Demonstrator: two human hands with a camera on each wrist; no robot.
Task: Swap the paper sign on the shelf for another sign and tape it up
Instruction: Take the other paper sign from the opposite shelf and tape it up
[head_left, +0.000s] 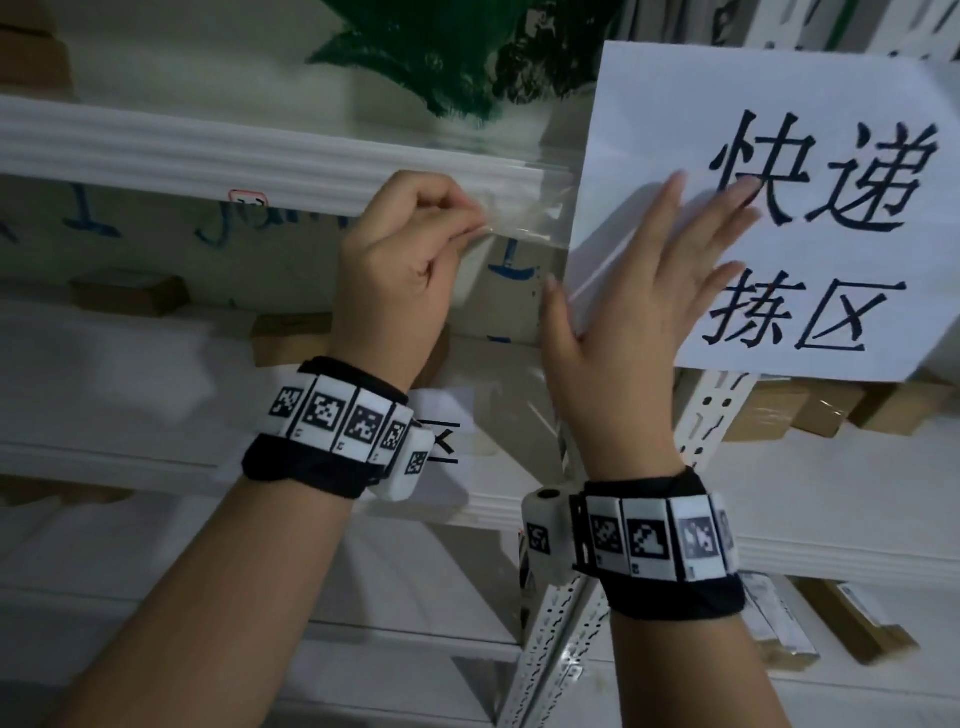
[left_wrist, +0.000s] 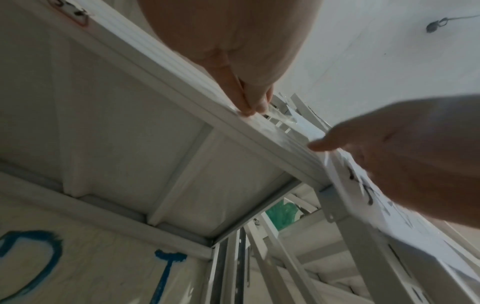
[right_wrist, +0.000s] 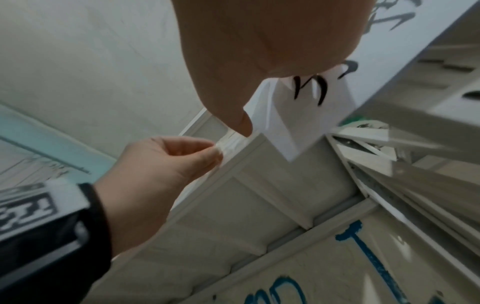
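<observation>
A white paper sign (head_left: 810, 130) with large black characters hangs against the shelf upright at the upper right. My right hand (head_left: 660, 270) lies flat on its left part with fingers spread, pressing it to the rack; in the right wrist view the sign (right_wrist: 306, 115) shows past the thumb. A strip of clear tape (head_left: 524, 213) runs from the sign's left edge along the white shelf beam (head_left: 156, 150). My left hand (head_left: 410, 244) pinches the tape's left end at the beam, also seen as the left hand (right_wrist: 166, 162) in the right wrist view.
Another sheet with black characters (head_left: 441, 436) lies on the lower shelf behind my left wrist. Cardboard boxes (head_left: 810, 410) fill the shelf under the sign. A perforated white upright (head_left: 566, 634) runs down between my arms. A white sack with blue writing (head_left: 156, 244) sits behind the beam.
</observation>
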